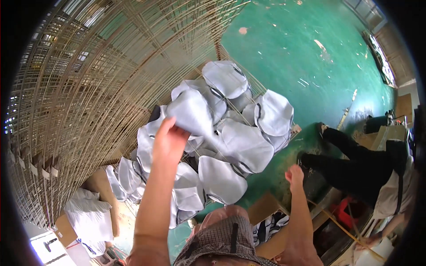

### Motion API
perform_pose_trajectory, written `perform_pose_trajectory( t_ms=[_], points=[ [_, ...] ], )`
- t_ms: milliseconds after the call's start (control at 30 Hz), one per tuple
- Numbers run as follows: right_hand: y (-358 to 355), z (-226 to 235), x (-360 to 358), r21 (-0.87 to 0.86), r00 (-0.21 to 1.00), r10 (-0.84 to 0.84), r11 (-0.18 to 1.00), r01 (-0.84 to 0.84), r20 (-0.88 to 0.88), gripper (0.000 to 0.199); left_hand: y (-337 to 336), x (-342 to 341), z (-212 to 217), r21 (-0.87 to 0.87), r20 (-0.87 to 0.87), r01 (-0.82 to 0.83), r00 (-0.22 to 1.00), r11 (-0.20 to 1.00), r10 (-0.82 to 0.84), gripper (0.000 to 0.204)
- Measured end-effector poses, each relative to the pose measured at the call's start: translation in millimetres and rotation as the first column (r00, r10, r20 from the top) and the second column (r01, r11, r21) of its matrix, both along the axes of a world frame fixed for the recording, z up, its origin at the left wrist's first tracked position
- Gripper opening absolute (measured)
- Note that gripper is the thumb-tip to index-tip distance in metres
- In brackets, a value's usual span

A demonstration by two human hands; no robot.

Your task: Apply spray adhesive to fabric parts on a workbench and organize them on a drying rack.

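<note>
My left hand (170,141) reaches over a wire rack shelf, its thumb and fingers closed on the lower edge of a silver-grey rounded fabric piece (191,111). That piece is slightly blurred and lies above many similar ones. These grey pieces (246,144) have smooth curved faces and dark edging, and sit in loose rows on the shelf. My right hand (294,175) is off to the right of the shelf, apart from the pieces. Its fingers are curled in, and nothing shows in them.
Stacked wire racks (88,88) rise at the left. An open cardboard box (266,208) with dark and white pieces stands by my waist. At the right is another person in black trousers (350,166), near a red container (348,210). White bags (88,217) lie lower left; the floor (301,53) is green.
</note>
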State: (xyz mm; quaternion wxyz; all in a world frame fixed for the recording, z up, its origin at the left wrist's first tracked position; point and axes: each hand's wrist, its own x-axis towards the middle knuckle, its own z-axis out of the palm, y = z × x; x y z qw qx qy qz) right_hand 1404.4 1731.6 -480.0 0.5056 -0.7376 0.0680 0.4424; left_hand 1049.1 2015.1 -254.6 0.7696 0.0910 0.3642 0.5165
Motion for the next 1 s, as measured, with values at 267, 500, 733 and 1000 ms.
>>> perform_pose_trajectory(
  t_ms=[267, 500, 733, 1000],
  points=[
    [-129.8, -11.0, -10.8, -0.252, 0.996, -0.054, 0.967, 0.037, -0.064, 0.025, 79.4, 109.5, -167.2, -0.182, -0.022, -0.11, 0.994, 0.977, 0.108, 0.023],
    [-96.2, 10.3, -20.2, -0.177, 0.994, 0.108, 0.979, -0.103, 0.018, 0.024, 28.2, 106.8, -202.3, -0.384, -0.63, 0.483, 0.485, 0.787, -0.606, 0.039],
    [108.2, 169.4, -152.5, 0.419, 0.791, 0.434, 0.68, -0.602, 0.431, 0.022, -79.9, -67.4, -109.3, -0.184, -0.708, 0.353, 0.599, 0.917, -0.373, 0.038],
    [205.3, 445.8, -414.4, 0.209, 0.219, -0.308, -0.063, -0.976, 0.926, 0.021, -250.7, -367.1, -9.6, -0.112, -0.904, -0.101, 0.423, 0.989, -0.059, 0.028]
  ],
)
